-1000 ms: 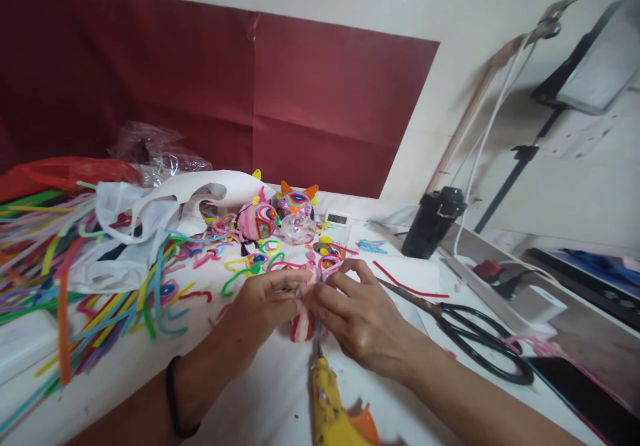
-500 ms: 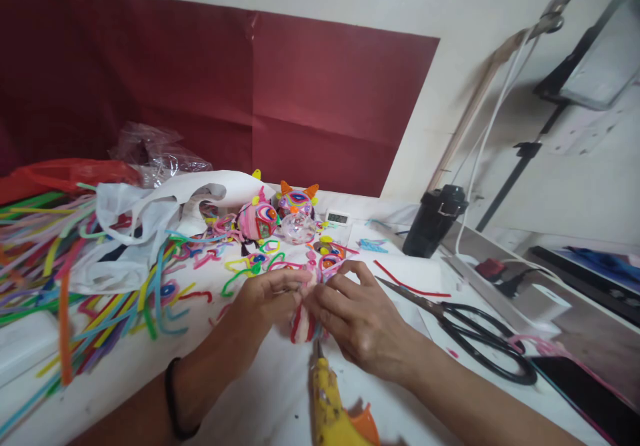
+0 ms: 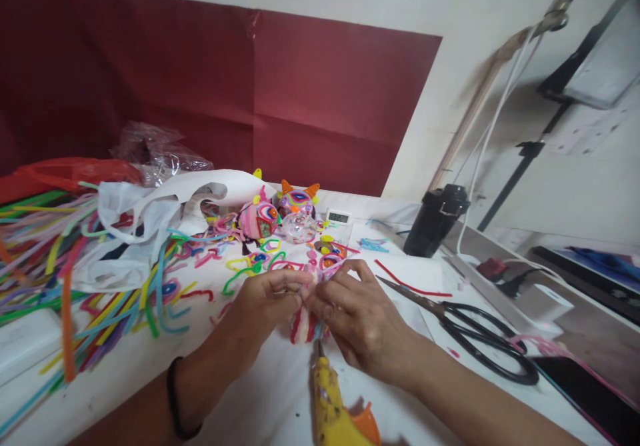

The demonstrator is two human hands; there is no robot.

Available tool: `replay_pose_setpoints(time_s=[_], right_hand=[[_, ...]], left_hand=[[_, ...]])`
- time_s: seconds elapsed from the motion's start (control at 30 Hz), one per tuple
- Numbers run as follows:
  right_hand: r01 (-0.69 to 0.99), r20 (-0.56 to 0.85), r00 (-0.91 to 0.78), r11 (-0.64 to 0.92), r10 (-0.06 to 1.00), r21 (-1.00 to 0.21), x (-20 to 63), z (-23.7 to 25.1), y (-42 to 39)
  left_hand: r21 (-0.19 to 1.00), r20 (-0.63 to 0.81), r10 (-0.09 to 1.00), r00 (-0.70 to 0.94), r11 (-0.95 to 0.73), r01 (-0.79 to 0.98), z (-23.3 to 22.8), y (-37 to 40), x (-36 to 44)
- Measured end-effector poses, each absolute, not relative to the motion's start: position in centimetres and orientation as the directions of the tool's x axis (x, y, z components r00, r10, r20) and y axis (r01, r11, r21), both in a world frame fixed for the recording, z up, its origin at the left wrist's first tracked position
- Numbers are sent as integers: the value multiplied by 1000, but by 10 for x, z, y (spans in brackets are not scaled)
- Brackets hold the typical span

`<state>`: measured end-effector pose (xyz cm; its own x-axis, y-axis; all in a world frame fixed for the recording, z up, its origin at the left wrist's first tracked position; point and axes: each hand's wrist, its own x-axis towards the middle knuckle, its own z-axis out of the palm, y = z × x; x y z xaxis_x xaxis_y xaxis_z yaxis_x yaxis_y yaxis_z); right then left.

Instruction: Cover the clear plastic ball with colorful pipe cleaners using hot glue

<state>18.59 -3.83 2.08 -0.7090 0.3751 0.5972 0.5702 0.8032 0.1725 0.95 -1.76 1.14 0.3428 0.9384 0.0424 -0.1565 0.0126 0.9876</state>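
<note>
Between my hands is a colourful pipe-cleaner figure [image 3: 302, 327], its lower part striped red and cream; my fingers cover much of its middle. My left hand [image 3: 265, 303] pinches it from the left with thumb and forefinger. On the right side my right hand [image 3: 363, 319] has its curled fingers closed on the figure, the fingertips of both hands nearly meeting. A yellow hot glue gun [image 3: 327, 399] with an orange trigger lies just in front, its metal nozzle pointing at the figure's base. Large black-handled scissors [image 3: 450, 319] rest to the right of my right hand.
Loose pipe cleaners [image 3: 95, 326] and a white bag [image 3: 125, 233] spread over the left. Finished-looking pipe-cleaner figures [image 3: 257, 218] stand behind, near a small digital clock [image 3: 339, 217]. A black bottle [image 3: 436, 223], a phone [image 3: 590, 393] and a cabled box [image 3: 537, 313] are at right.
Both hands stay at almost the same spot, with the figure still held between them. The right fingers have shifted very slightly; the whole view has moved a little.
</note>
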Motion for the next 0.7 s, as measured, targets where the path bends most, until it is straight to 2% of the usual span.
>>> replay_pose_setpoints(time_s=[0.17, 0.4, 0.5, 0.6, 0.7], right_hand=[[598, 590, -681, 795, 433, 107, 186, 25, -41], [593, 655, -489, 770, 576, -235, 183, 26, -37], [618, 664, -405, 724, 628, -308, 177, 27, -34], [654, 623, -338, 652, 706, -384, 171, 31, -32], [664, 498, -291, 547, 817, -510, 167, 36, -30]], left_hand=[[983, 46, 934, 354, 20, -180, 10, -17, 9], [985, 14, 934, 356, 49, -166, 10, -18, 8], [988, 7, 936, 353, 48, -147, 11, -18, 8], [988, 12, 940, 342, 43, -151, 13, -19, 9], [985, 30, 947, 321, 27, -172, 14, -20, 11]])
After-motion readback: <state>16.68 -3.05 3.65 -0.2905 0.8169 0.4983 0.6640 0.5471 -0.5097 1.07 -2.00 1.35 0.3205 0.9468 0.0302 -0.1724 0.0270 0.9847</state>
